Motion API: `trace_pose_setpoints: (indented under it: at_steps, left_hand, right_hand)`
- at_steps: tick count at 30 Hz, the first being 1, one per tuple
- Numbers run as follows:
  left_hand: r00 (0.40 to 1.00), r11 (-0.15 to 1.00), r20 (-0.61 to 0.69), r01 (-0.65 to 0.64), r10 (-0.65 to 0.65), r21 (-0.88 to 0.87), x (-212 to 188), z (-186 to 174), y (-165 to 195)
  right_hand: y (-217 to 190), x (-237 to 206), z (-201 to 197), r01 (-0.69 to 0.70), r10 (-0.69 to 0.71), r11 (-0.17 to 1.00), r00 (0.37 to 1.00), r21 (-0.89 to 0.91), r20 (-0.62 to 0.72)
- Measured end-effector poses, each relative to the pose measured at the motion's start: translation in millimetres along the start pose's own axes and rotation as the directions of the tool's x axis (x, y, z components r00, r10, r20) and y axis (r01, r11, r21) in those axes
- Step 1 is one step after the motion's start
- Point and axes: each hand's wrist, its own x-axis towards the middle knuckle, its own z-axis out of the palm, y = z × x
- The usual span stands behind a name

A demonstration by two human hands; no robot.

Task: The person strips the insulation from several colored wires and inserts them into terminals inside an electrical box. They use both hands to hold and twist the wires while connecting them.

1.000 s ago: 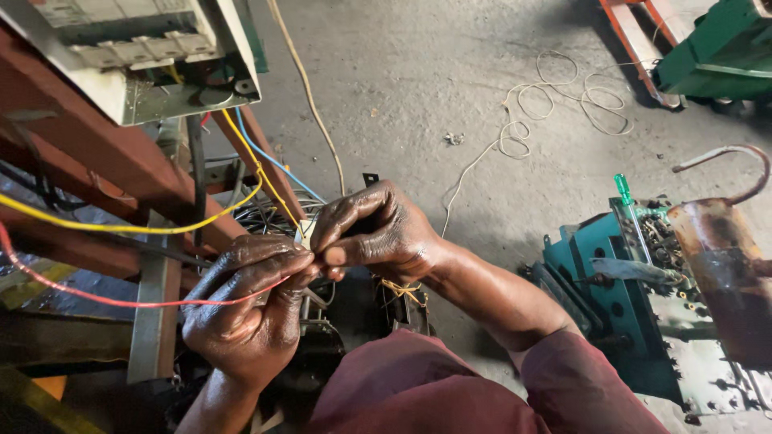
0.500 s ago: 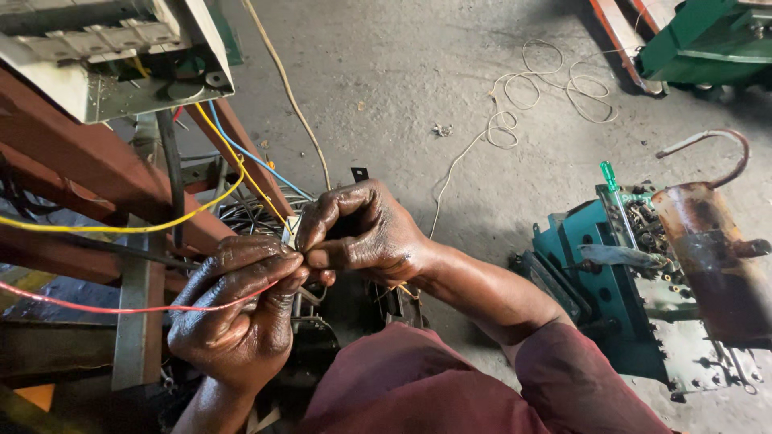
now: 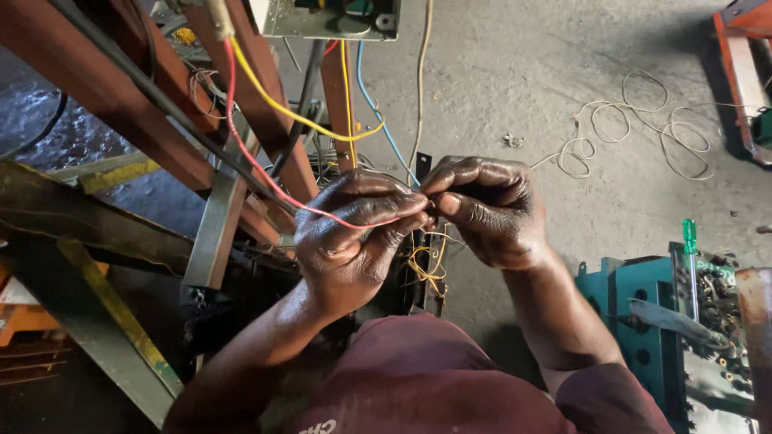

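A red wire [image 3: 265, 173], yellow wire [image 3: 281, 104], blue wire [image 3: 378, 120], green-handled screwdriver [image 3: 689, 241] and maroon shirt [image 3: 434, 378].

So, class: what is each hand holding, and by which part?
The left hand pinches the red wire near its free end, at the fingertips. The right hand pinches at the same spot; what it grips is hidden.

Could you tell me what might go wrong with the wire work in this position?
The left hand and right hand pinch the red wire bare-fingered; if any lead is live, a shock seems possible. The yellow wire and blue wire crowd close, so a mix-up or short is conceivable. The red wire runs taut past the steel frame, where chafing could occur.
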Motion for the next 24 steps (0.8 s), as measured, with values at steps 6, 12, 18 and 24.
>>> trace_pose_setpoints:
  at_steps: [6,12,18,24]
  left_hand:
    - [0.999,0.997,-0.001,-0.043,0.043,-0.064,2,-1,-1]
    - [1.0,1.0,0.002,-0.018,0.018,-0.002,-1,-3,2]
    - [0.999,0.998,-0.002,-0.041,0.041,0.051,-1,-2,2]
    - [0.999,0.999,0.0,-0.034,0.034,0.043,-3,-2,2]
  right_hand:
    - [0,-1,-2,0.023,-0.02,0.997,0.999,-0.075,0.05]
    - [6,-3,1,0.022,-0.023,0.999,1.0,0.027,0.019]
    - [13,-5,4,0.083,-0.083,0.996,0.996,-0.031,-0.015]
    - [19,-7,6,0.172,-0.177,0.98,0.984,-0.104,-0.037]
